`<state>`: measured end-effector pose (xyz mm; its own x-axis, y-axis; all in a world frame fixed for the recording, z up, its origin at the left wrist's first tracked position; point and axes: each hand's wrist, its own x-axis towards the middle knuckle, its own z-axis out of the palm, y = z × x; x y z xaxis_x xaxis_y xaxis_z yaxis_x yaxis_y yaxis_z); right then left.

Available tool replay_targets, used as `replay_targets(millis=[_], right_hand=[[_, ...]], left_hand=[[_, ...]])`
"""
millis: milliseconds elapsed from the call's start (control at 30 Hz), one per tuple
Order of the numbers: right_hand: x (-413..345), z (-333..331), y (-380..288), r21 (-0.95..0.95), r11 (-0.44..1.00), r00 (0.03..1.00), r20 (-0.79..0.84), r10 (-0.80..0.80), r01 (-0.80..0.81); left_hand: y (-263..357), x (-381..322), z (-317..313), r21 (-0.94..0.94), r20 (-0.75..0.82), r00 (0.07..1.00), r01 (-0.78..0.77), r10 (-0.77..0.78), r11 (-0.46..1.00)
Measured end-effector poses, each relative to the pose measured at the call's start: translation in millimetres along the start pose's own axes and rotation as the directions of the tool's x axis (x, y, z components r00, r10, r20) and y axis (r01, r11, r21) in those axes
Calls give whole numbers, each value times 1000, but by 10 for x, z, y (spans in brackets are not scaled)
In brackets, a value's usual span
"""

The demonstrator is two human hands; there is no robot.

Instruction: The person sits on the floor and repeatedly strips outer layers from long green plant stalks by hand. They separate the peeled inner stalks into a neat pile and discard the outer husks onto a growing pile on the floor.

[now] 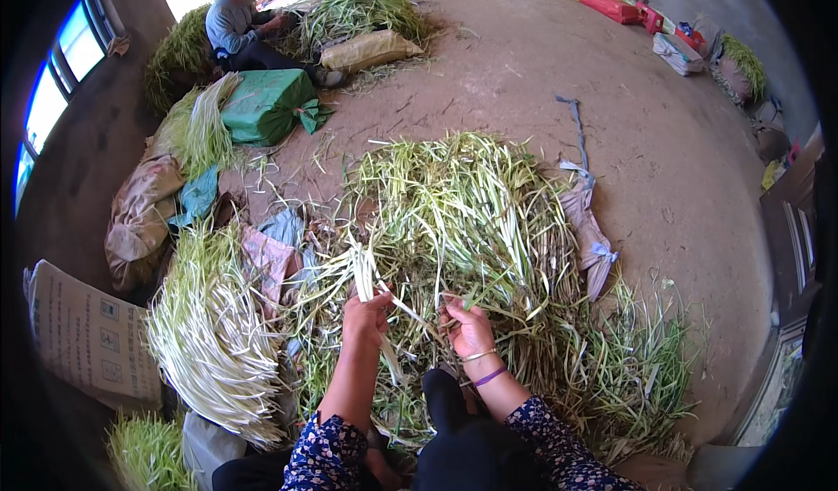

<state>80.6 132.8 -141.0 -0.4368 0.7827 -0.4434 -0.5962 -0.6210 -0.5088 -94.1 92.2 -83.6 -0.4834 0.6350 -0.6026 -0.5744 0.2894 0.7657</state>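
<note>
My left hand [366, 315] is closed around a small bunch of pale plant stalks [362, 268], whose lower ends stick out below the fist. My right hand [466, 327], with a bracelet and a purple band at the wrist, pinches thin green and brownish leaf strands between thumb and fingers. Both hands are over a large heap of long-leaved plant stalks [452, 209] with brownish, dirty lower parts. To the left lies a thick pile of white stalks [216, 334] with yellow-green tops.
A cardboard box [91, 334] bearing writing stands at the left. Looser green leaves [645, 353] lie at right, beside a knotted cloth [589, 229]. Farther back are a green wrapped bundle [265, 108], a woven sack [370, 50] and a seated person [239, 33] by another plant heap.
</note>
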Motion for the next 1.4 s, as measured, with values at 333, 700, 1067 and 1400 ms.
replay_targets(millis=[333, 700, 1067, 1400], right_hand=[[-71, 548, -233, -104, 993, 985, 156, 73, -57], [101, 352, 21, -231, 914, 904, 197, 380, -334], [-10, 461, 180, -246, 961, 990, -95, 107, -128], [202, 290, 371, -448, 882, 989, 79, -122, 144]], left_hand=[[266, 19, 1, 12, 69, 995, -76, 75, 997], [114, -112, 159, 28, 90, 993, -73, 71, 997], [-159, -277, 156, 31, 102, 993, -69, 65, 997], [-11, -514, 223, 283, 258, 954, -223, 149, 933]])
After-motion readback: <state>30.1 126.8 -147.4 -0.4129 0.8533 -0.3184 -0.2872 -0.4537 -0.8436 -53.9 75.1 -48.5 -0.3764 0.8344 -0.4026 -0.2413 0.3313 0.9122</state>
